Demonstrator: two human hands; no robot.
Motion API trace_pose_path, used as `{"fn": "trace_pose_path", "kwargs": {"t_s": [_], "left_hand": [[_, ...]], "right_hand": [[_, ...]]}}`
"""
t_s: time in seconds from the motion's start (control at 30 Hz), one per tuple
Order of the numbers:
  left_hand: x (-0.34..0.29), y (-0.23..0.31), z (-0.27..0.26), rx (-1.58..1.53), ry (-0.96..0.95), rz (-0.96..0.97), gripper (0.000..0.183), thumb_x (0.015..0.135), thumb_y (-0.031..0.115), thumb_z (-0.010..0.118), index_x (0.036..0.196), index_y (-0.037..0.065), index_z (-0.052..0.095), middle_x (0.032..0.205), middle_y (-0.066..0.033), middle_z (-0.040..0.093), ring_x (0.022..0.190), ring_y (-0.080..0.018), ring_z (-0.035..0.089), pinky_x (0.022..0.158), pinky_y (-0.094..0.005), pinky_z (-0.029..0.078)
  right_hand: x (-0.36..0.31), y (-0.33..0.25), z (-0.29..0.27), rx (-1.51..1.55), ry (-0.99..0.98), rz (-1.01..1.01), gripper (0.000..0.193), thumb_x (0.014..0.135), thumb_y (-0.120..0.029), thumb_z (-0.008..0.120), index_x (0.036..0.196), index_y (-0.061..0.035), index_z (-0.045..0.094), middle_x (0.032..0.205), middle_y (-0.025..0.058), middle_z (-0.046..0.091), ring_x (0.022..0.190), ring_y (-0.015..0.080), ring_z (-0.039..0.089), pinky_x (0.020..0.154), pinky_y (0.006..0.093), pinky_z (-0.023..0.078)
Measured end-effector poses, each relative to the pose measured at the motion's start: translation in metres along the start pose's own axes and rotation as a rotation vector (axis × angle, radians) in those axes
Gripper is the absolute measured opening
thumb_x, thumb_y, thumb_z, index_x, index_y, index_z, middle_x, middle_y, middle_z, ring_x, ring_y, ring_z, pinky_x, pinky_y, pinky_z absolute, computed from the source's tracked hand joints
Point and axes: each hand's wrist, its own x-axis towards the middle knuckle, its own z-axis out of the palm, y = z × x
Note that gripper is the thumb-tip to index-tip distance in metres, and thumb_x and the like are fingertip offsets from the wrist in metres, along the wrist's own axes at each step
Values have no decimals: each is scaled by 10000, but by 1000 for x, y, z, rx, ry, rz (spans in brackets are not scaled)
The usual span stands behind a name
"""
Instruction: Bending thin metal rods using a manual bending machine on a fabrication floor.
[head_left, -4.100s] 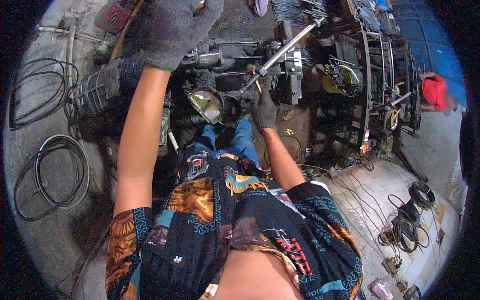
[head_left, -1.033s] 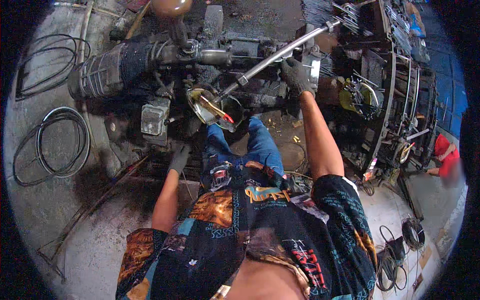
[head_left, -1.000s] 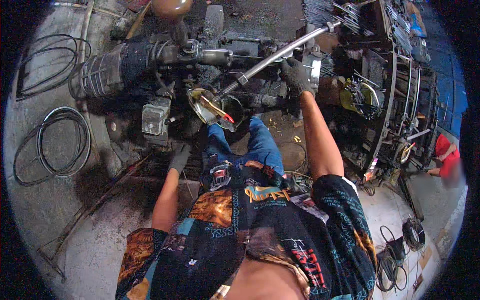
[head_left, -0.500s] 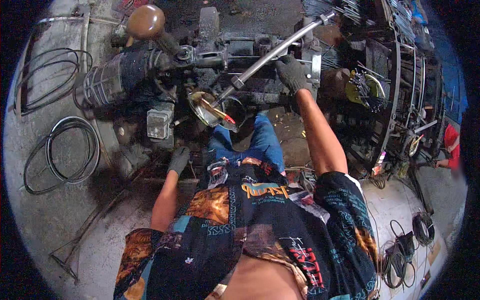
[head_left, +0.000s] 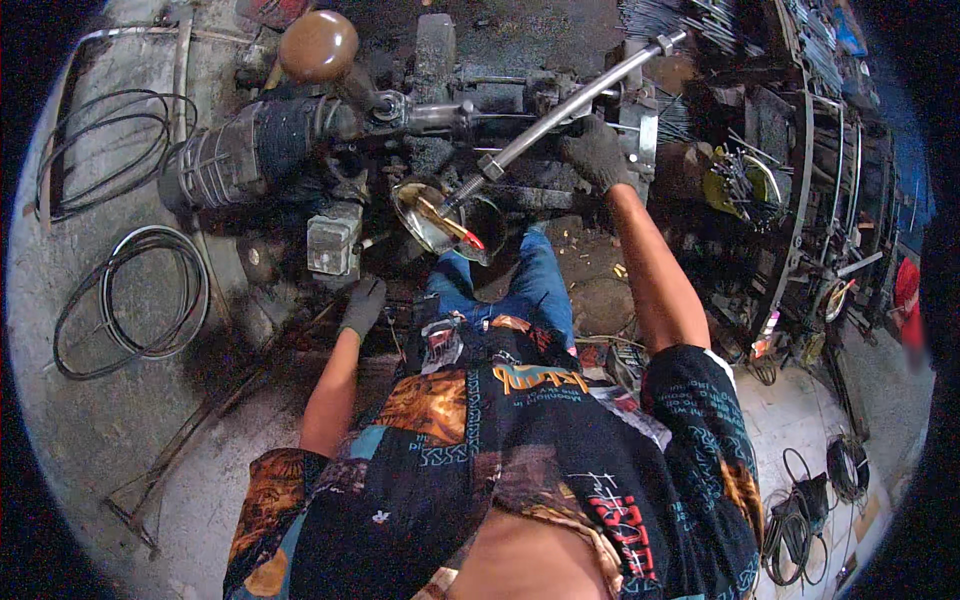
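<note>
My right hand point(head_left: 597, 155), in a dark grey glove, is at the right part of a greasy metal machine point(head_left: 520, 185). Its fingers curl beside a thin metal rod point(head_left: 628, 126); what they grip is hidden. A long bright metal bar point(head_left: 560, 112) slants above the hand. My left hand point(head_left: 364, 304), also gloved, is low at the machine's near left side, below a small grey box point(head_left: 333, 245). Its fingers look stretched out, with nothing visible in them. Between the hands, a brush point(head_left: 448, 222) with a red tip rests on a round shallow dish point(head_left: 412, 222).
A brown ball knob point(head_left: 318, 46) tops a lever behind a ribbed motor point(head_left: 215, 150). Coiled cable point(head_left: 150, 290) lies on the floor at left. At right are a yellow-green bucket point(head_left: 722, 185) of metal pieces, a metal rack point(head_left: 800, 200), and a person in red point(head_left: 907, 290) beyond.
My view has shifted, so the machine appears farther right. My left hand has risen a little toward the grey box. My right hand stays at about the same spot on the machine.
</note>
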Motion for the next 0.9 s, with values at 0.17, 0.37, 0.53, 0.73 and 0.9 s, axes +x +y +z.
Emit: {"fn": "trace_pose_path", "kwargs": {"t_s": [0.17,0.37,0.53,0.73,0.9], "left_hand": [[17,-43,8,162,-138,200,416,998,285,494,1255,-25,596,1387,-247,549,1296,-426,491,1099,-432,391],[12,-45,6,508,-84,373,445,1003,326,474,1267,-10,599,1384,-235,556,1296,-407,498,1060,-450,422],[-16,106,-60,197,-164,16,480,981,411,529,1193,-4,649,1256,-247,635,1198,-415,575,1006,-461,450],[-52,319,-180,231,223,312,457,978,397,595,1138,-25,666,1016,-219,684,1000,-321,661,933,-389,495],[-44,431,-225,4,884,686,294,963,204,647,1168,-5,678,999,-186,686,1015,-275,653,936,-372,497]], "right_hand": [[-8,-9,-8,66,21,16,543,779,-409,750,1163,-34,671,1077,263,702,1023,416,677,882,469,524],[-7,-4,-9,8,-8,-5,568,779,-399,755,1217,-53,648,1091,247,707,1042,415,676,913,465,519],[-5,-1,-6,66,-24,43,541,791,-385,730,1197,-34,656,1102,235,706,1049,401,676,920,464,518],[-12,-19,-19,-4,-38,52,425,791,-302,747,1096,-9,695,1068,225,715,1044,385,679,913,457,526],[-14,-20,-21,55,-15,29,443,776,-302,747,1123,-33,688,1087,237,706,1045,400,671,915,462,526]]}}
